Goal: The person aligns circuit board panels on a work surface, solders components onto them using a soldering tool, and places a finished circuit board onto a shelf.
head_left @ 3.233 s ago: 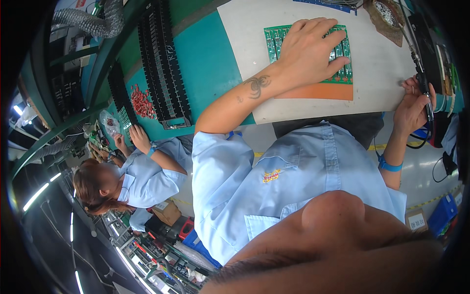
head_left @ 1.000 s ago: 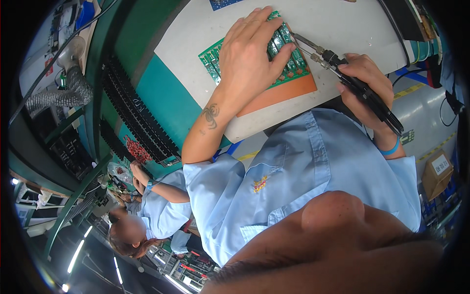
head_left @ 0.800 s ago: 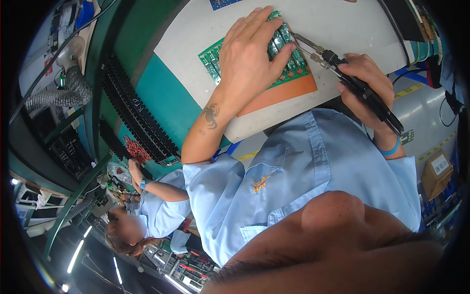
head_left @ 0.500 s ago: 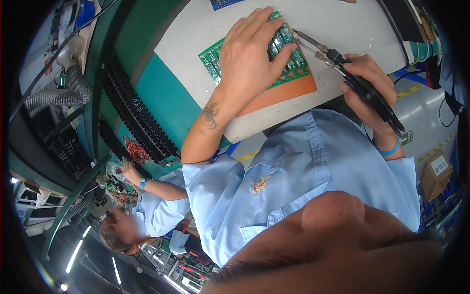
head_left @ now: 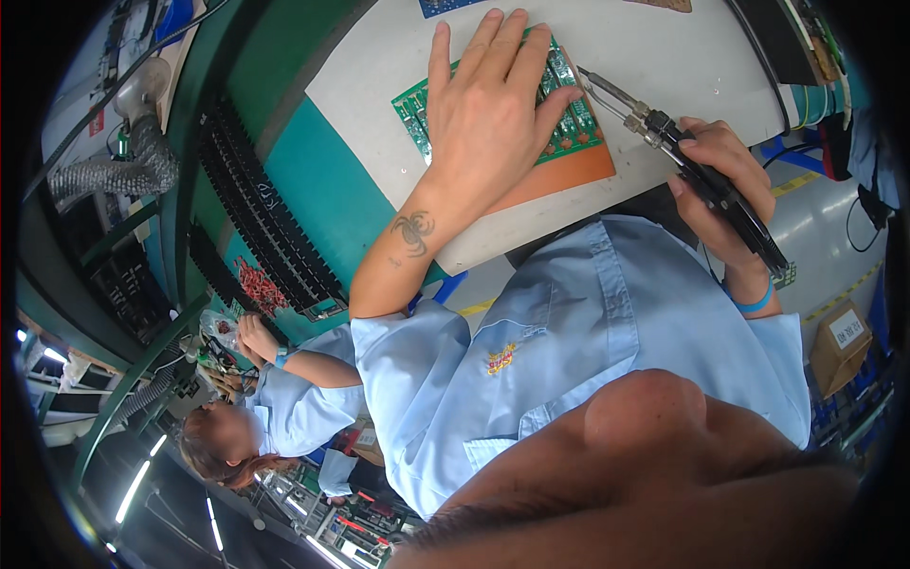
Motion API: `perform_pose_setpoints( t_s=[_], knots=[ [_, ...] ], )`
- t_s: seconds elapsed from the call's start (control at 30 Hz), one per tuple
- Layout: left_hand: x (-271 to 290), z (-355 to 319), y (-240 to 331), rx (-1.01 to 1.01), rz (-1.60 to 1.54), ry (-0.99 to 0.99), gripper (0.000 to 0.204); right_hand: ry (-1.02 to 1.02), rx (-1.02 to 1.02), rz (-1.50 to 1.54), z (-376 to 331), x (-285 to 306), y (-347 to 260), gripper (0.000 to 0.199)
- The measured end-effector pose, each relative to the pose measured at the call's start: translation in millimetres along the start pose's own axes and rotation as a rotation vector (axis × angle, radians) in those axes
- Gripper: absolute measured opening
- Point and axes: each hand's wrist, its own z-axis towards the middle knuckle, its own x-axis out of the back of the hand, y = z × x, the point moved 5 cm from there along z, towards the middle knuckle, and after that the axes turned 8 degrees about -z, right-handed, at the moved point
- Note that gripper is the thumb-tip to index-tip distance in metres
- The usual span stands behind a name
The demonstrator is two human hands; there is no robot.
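Observation:
My left hand (head_left: 485,114) lies flat, fingers spread, across a green circuit board panel (head_left: 414,123) full of small components. It covers the middle of the panel. Under the panel, an orange-brown sheet (head_left: 561,186) sticks out along the near edge. My right hand (head_left: 728,156) is wrapped round the black handle of soldering tweezers (head_left: 713,188), whose two slim metal tips point up and left. Those tips are close to the panel's right edge; whether they touch it I cannot tell.
A white work surface (head_left: 370,109) carries the panel, with a teal mat (head_left: 327,194) to its left. Long black slotted strips (head_left: 270,204) and red small parts (head_left: 259,286) lie farther left. A co-worker's hands (head_left: 254,334) hold a clear bag. At right stands a cardboard box (head_left: 842,349).
The fingers of my left hand have spread wider over the panel. My right hand and the soldering tweezers have shifted slightly right and down.

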Motion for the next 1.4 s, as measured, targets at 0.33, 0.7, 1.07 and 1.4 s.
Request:
perform_pose_setpoints(
  t_s=[0.33, 0.7, 1.07, 1.4],
  knots=[
    [12.3, -8.0, -5.6, 0.240, -0.104, -0.104, 0.040, -0.050, 0.029, -0.069, 10.3, -16.1, -4.0, 0.040],
    [17.5, -7.9, -4.4, 0.223, -0.161, -0.009, 0.040, -0.060, 0.031, -0.072, 13.8, -20.0, -1.7, 0.039],
    [14.9, -7.2, -6.5, 0.285, -0.162, -0.111, 0.040, -0.068, 0.014, -0.071, 14.9, -18.6, -5.3, 0.039],
    [15.0, -12.2, -11.1, 0.204, -0.159, -0.004, 0.039, -0.047, 0.016, -0.060, 7.6, -14.3, -8.4, 0.040]
  ],
)
